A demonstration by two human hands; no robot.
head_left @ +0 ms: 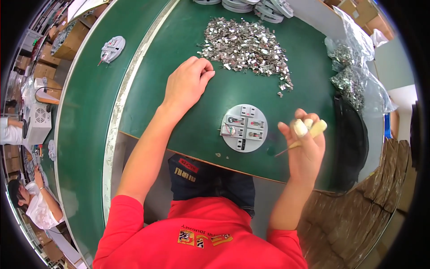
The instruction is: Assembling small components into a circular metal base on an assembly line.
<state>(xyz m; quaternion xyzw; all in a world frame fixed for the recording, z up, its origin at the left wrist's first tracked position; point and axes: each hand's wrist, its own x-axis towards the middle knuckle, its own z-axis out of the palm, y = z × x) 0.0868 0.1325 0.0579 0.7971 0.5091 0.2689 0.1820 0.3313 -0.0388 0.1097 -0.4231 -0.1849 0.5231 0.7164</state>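
Note:
My left hand (188, 81) rests on the green table at the near left edge of a heap of small silver metal parts (246, 45). Its fingers are curled and the thumb meets them; anything between them is hidden. A round grey disc (231, 144) lies in front of me, bearing several small blocks, thin wires and tiny components. To the right of the disc, my right hand (307, 150) is raised and closed around a slim screwdriver (294, 145) with a yellowish handle. The screwdriver's thin shaft points down and left. Pale finger covers sit on some right fingertips.
Several grey discs (268, 13) are stacked at the far edge. Clear plastic bags of metal parts (349, 87) and a black bag (349, 143) lie on the right. Another grey disc (113, 48) sits beyond the pale divider strip (130, 83). A co-worker (42, 204) is at far left.

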